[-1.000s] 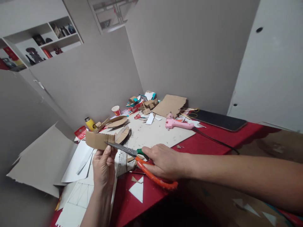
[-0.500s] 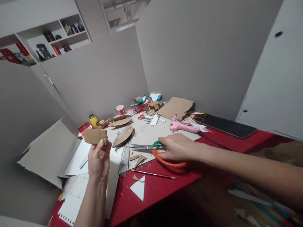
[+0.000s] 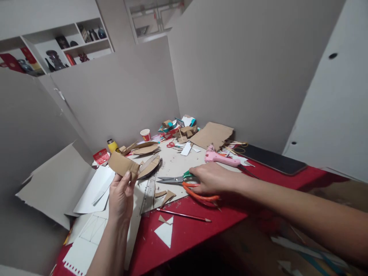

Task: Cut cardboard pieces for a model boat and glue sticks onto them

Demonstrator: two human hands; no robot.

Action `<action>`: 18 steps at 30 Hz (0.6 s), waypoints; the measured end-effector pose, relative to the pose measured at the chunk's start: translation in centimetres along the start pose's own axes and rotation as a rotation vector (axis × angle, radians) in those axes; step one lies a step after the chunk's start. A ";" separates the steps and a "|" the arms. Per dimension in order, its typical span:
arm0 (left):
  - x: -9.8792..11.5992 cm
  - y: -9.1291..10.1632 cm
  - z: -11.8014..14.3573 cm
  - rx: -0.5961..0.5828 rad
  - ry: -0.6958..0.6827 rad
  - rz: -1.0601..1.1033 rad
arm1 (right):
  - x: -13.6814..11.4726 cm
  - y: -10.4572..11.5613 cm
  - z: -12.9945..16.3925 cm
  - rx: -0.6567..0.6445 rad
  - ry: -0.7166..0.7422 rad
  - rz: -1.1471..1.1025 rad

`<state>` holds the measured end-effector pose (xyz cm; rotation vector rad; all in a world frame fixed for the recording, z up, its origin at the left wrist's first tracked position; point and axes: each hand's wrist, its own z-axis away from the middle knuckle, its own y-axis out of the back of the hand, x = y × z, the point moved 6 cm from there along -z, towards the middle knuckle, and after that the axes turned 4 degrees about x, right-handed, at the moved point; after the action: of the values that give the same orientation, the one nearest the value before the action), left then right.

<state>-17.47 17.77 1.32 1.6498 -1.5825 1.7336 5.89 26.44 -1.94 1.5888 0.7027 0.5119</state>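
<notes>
Over the cluttered red surface (image 3: 184, 234), the left hand (image 3: 120, 197) holds a cardboard strip (image 3: 123, 165) up in the air, thumb and fingertips pinched together on its lower edge near the right end, so most of the strip juts out to the left, unsupported. The right hand (image 3: 211, 178) lies on the scissors (image 3: 186, 184), which rest flat on the surface with the blades together and pointing left; its fingers are over the orange and green handles, but whether they are closed through the loops I cannot tell.

As a judgement: to work this strip cleanly, the pinch would sit better nearer its middle, so the free end does not flap, and the thumb should stay clear of any line the blades follow. The scissors want a full grip through both loops before they leave the surface, blades kept closed while they travel toward the other hand.

Counted: one strip in hand; two pairs of scissors, the large one under the right hand and a small red pair (image 3: 170, 145) farther back; one pink glue gun (image 3: 222, 158); one red pencil (image 3: 184, 215); one clear ruler (image 3: 148, 191); one paper cup (image 3: 145, 134); one yellow bottle (image 3: 112, 145); one cardboard boat hull (image 3: 149, 167).
</notes>
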 end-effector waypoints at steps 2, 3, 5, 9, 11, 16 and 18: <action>0.1 0.0 0.0 -0.006 -0.003 -0.024 | 0.6 0.2 0.3 0.009 -0.033 -0.038; 0.1 0.0 0.0 -0.017 -0.008 -0.037 | 1.0 0.4 0.4 0.022 -0.057 -0.067; 0.2 -0.1 0.0 -0.049 -0.032 -0.070 | 1.3 0.8 0.9 0.061 -0.081 -0.159; 0.3 0.0 0.2 -0.099 -0.122 -0.204 | -0.1 1.8 2.3 0.057 0.010 -0.501; 0.4 0.0 0.4 -0.105 -0.159 -0.281 | -1.4 2.0 3.1 -0.043 0.056 -0.695; 0.7 -0.6 0.9 -0.144 -0.168 -0.418 | -3.8 2.3 4.4 -0.291 0.050 -0.911; 0.9 -0.8 1.1 -0.144 -0.193 -0.456 | -4.2 2.4 4.4 -0.312 0.044 -0.923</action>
<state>-16.54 16.73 2.20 1.9604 -1.2368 1.2355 6.22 20.28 0.11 0.8268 1.2185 -0.0369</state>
